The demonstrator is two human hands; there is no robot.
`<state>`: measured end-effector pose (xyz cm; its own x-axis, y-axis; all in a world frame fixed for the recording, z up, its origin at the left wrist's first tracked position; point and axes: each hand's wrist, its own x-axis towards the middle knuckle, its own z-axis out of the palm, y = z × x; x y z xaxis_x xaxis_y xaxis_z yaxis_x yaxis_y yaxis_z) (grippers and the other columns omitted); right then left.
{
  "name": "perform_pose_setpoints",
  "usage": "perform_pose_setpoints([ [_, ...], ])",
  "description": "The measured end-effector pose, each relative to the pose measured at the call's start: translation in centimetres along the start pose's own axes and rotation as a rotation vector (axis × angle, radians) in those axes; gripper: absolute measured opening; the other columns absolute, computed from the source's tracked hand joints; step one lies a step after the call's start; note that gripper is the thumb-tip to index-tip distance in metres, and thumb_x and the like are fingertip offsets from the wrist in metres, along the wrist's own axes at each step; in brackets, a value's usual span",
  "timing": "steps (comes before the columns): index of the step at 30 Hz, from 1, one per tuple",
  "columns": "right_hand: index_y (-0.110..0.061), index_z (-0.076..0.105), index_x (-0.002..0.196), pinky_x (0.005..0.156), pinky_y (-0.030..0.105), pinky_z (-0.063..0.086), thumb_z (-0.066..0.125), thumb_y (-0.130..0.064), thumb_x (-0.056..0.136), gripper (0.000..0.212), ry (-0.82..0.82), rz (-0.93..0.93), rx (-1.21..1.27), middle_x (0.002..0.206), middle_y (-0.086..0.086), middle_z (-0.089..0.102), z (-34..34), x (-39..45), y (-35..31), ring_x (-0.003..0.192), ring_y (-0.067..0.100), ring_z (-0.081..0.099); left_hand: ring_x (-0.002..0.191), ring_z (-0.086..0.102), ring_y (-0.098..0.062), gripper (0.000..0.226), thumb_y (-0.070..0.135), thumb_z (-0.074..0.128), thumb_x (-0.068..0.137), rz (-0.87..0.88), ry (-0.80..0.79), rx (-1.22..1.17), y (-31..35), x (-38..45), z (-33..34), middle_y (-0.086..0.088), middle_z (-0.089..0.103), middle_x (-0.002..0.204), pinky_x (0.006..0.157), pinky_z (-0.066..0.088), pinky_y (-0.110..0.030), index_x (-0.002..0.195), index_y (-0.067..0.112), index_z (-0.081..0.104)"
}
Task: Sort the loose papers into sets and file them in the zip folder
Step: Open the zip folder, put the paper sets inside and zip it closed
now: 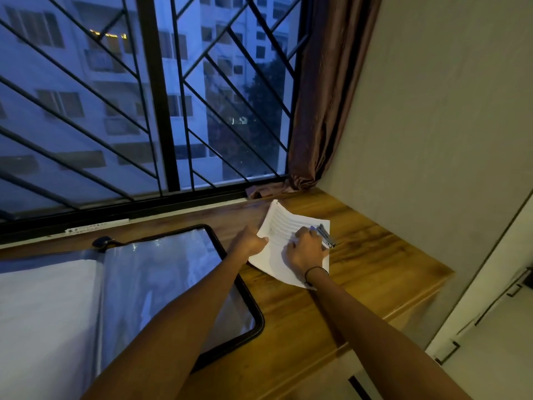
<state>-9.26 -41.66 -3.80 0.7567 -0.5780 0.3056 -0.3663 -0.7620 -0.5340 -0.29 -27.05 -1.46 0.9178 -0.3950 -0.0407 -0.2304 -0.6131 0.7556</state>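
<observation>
We see the right hand (pixel 305 249) lying on a small stack of white papers (pixel 277 226), its fingers (pixel 301 232) curled round a grey stapler (pixel 326 235) set at the stack's right corner. The stapler's far end pokes out past the knuckles onto the wood. A dark band circles the right wrist. The left hand (pixel 250 241) touches the left edge of the same stack, thumb on top of the sheet; we cannot tell whether its fingers pinch the paper or only press on it. The far end of the stack curls upward, and faint printed lines show on the top sheet.

The papers lie on a wooden ledge (pixel 375 255) below a barred window (pixel 144 96), near the ledge's right end. Just left of them, under the left forearm, lies the zip folder (pixel 161 269), clear plastic with a black border, open flat. White sheets (pixel 43 313) fill its left part; the clear right part looks to hold nothing we can make out. A brown curtain (pixel 317 96) hangs at the window's right side, its hem resting on the ledge behind the papers.
</observation>
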Motion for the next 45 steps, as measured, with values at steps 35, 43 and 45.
perform_pose_setpoints([
  [35,0.003,0.067,0.116,0.098,0.052,0.055,0.062,0.017,0.089,0.031,-0.575,-0.056,1.339,0.115,0.017,0.073,6.9,-1.8,-19.3,0.104,0.034,0.07,0.108,0.072,-0.019,0.044,0.051,0.062,0.097,-0.055,0.34,-0.716,-13.9,-10.3,-23.1,0.003,0.075,0.119,0.096,0.057,-0.038,0.131,0.024,0.066],
  [43,-0.008,0.059,0.138,0.109,0.062,0.044,0.076,-0.012,0.087,0.054,-0.88,-0.06,1.442,0.135,0.018,0.065,6.1,-1.4,-21.8,0.124,0.04,0.061,0.111,0.071,-0.022,0.038,0.019,0.073,0.095,0.069,0.392,-0.706,-13.3,-9.7,-22.4,0.002,0.073,0.122,0.097,0.058,-0.043,0.132,0.02,0.065],
  [45,-0.007,0.056,0.14,0.11,0.06,0.044,0.072,-0.008,0.09,0.053,-0.906,-0.109,1.454,0.137,0.018,0.063,5.4,-1.2,-22.4,0.127,0.04,0.06,0.109,0.071,-0.019,0.033,0.018,0.071,0.095,0.114,0.412,-0.745,-12.8,-9.7,-22.7,0.007,0.075,0.116,0.091,0.06,-0.037,0.127,0.024,0.065],
])
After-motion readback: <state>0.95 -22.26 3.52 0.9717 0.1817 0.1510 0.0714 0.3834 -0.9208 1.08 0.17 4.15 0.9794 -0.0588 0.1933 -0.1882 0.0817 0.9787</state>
